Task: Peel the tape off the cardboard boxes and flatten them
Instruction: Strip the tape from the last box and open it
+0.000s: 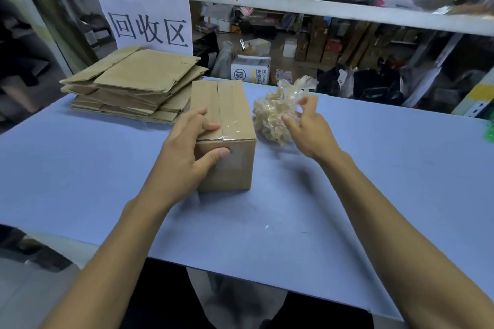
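A small brown cardboard box [230, 115] stands closed on the blue table [80, 168], with clear tape along its top seam and over its near edge. My left hand [184, 152] grips the box's near left corner, fingers on top and thumb on the front face. My right hand [307, 128] hovers just right of the box with fingers spread, touching a crumpled ball of peeled clear tape [275, 112] that lies on the table. I cannot tell whether the fingers pinch the tape or only touch it.
A stack of flattened cardboard [133, 83] lies at the back left of the table under a white paper sign [149, 19]. A metal shelf rail [294, 2] crosses overhead. Cluttered boxes and bags [251, 69] fill the floor behind the table.
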Action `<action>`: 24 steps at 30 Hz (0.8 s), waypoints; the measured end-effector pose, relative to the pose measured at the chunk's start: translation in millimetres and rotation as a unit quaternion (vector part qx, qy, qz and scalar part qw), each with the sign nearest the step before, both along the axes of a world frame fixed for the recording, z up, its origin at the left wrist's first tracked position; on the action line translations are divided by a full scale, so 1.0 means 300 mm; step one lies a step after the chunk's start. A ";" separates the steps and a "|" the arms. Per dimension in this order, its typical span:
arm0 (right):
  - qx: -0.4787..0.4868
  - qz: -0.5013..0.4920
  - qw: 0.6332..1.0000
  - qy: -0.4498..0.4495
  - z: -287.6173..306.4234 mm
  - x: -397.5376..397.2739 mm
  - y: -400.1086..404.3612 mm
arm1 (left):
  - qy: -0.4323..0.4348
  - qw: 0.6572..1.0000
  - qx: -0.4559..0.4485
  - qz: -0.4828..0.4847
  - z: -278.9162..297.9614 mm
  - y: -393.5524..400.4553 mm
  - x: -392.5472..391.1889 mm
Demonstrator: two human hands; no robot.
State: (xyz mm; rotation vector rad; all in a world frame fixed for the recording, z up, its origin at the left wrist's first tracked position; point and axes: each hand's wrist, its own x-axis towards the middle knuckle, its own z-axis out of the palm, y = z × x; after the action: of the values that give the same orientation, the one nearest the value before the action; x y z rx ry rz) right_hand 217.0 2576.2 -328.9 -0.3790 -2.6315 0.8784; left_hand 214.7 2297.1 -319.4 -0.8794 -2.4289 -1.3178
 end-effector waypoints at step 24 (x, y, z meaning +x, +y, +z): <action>-0.254 0.228 0.924 0.173 0.193 0.103 -0.352 | -0.019 0.984 0.167 0.051 0.126 -0.070 0.004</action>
State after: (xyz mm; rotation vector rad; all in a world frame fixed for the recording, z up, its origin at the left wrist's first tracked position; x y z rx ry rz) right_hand 247.8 2470.8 -271.1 0.2721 -2.1606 1.6171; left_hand 215.7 2276.0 -281.6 -0.6393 -2.1535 -1.6495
